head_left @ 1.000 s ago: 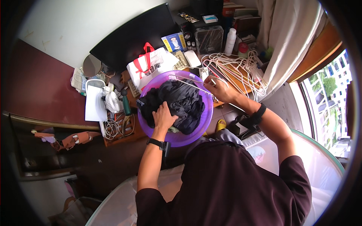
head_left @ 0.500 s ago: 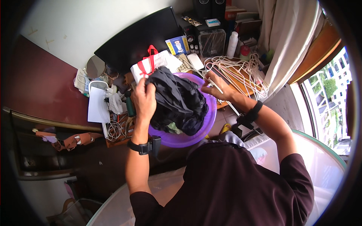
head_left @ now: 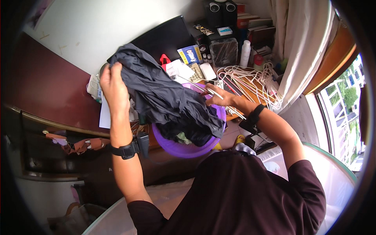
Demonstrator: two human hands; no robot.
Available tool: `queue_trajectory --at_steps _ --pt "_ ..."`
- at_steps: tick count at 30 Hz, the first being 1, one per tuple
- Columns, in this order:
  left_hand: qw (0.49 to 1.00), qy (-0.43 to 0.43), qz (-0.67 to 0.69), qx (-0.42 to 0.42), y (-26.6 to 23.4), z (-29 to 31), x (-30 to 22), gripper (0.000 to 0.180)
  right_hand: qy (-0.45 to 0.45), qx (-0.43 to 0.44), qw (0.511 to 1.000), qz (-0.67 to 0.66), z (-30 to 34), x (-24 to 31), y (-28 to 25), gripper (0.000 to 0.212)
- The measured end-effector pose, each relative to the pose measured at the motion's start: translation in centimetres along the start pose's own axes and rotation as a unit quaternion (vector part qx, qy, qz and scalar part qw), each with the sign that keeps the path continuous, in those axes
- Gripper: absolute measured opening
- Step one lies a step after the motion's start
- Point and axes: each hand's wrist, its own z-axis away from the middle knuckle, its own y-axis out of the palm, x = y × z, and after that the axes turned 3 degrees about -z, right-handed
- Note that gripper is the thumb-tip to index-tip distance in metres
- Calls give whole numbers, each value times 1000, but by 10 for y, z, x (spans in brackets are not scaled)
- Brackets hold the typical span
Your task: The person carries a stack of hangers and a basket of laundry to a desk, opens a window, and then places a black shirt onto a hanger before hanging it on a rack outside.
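My left hand (head_left: pixel 116 88) is closed on one end of a dark grey garment (head_left: pixel 156 86), lifting it up and to the left. The cloth stretches down into a purple basin (head_left: pixel 188 150), its lower part lying over the basin's right side. Beneath it in the basin are more dark clothes (head_left: pixel 172 131) and a pale green piece of cloth (head_left: pixel 182 138). My right hand (head_left: pixel 221 96), at the basin's far right rim, is closed round a thin white clothes hanger (head_left: pixel 214 93). Part of that hanger is hidden by the fingers.
Many white and pink hangers (head_left: pixel 250 80) lie in a heap on the desk to the right. Behind the basin stand a monitor (head_left: pixel 168 39), a keyboard (head_left: pixel 195 73), a white bottle (head_left: pixel 245 54) and speakers (head_left: pixel 221 15). A curtain (head_left: pixel 303 43) hangs beside the window.
My left hand has moved left and farther away, drawing the dark garment up and out across the basin. My right hand keeps the hanger and has shifted slightly.
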Motion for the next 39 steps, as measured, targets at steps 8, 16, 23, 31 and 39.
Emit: queue_trajectory --at_steps 8,16,23,31,39 --pt "983 -98 129 81 -25 -13 -37 23 16 -167 973 -159 -47 8 11 23" --pt "894 -182 -68 404 -46 40 48 40 -9 -169 984 59 -65 27 -17 56" --pt "830 -185 -205 484 -22 166 143 53 83 -1 995 49 -42 6 45 77" --pt "836 -263 -422 233 -58 151 199 70 22 -98 993 69 -24 7 38 45" --pt "664 -281 -598 348 -25 132 167 33 27 -81 995 51 -21 -8 9 52"
